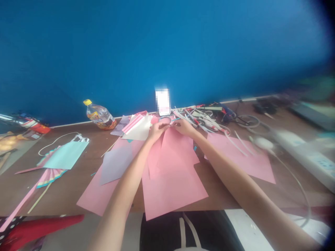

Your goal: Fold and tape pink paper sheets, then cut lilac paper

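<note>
Both hands are out at the far middle of the table (73, 195), close together. The left hand (156, 131) and right hand (184, 127) each have their fingers closed on the far top edge of a pink sheet (171, 153), left on its left corner, right on its right corner; the exact finger placement is blurred. The pink sheet runs from the fingertips back toward the body, between the two forearms, with its far edge lifted slightly and the rest lying flat. It overlaps a larger pink sheet (170, 193) that reaches the near table edge. A lavender sheet (115, 164) lies just left of the left forearm. Cream paper (140, 131) with pink stripes sits just beside the left hand. A pile of white strips (206, 122) is near the right hand, and a third pink sheet (243, 157) is right of the right forearm. A blurred white card (162, 101) stands behind the hands against the blue wall (167, 45). A bottle (101, 118) lies on its side far left, with a light blue paper bag (66, 155) and a striped fan (51, 175) well apart to the left. A power strip (303, 148) is at far right.
</note>
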### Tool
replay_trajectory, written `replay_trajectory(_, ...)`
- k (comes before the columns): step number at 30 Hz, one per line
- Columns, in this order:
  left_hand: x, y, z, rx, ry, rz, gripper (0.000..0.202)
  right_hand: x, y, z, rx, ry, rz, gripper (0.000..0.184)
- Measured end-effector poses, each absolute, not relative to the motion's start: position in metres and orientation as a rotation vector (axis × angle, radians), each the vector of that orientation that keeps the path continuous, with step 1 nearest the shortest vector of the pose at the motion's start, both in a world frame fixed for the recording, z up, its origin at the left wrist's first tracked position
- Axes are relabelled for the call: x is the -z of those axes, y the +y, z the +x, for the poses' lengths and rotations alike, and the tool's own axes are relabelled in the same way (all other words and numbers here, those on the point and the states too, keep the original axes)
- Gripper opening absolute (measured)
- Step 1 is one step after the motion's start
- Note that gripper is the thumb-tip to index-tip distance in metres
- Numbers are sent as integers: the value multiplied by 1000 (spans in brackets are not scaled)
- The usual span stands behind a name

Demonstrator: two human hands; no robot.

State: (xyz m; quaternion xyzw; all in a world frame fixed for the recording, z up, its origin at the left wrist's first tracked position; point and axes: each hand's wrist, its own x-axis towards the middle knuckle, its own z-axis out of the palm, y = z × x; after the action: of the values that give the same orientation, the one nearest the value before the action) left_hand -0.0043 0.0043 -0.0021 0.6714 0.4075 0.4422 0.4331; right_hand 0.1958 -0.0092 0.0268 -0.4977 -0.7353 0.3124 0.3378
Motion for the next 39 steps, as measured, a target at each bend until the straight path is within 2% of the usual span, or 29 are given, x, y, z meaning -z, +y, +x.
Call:
replay_trajectory(18,16,17,-10,-1162,1184,1701,36,-20,-1,196,-868,-1966,-1351,33)
replay_trajectory(27,16,17,-10,-1194,1315,1735,20,-39,-7,203,-962,-1955,-1564,18)
replay_trajectory(34,8,12,-8,-1194,1294,1738,18,-51,-5,231,-1116,-1914,-1593,13)
replay_trajectory(39,8,12,-9,-1242,1286,1748,16,-65,-14,232,-1197,-1836,-1572,19)
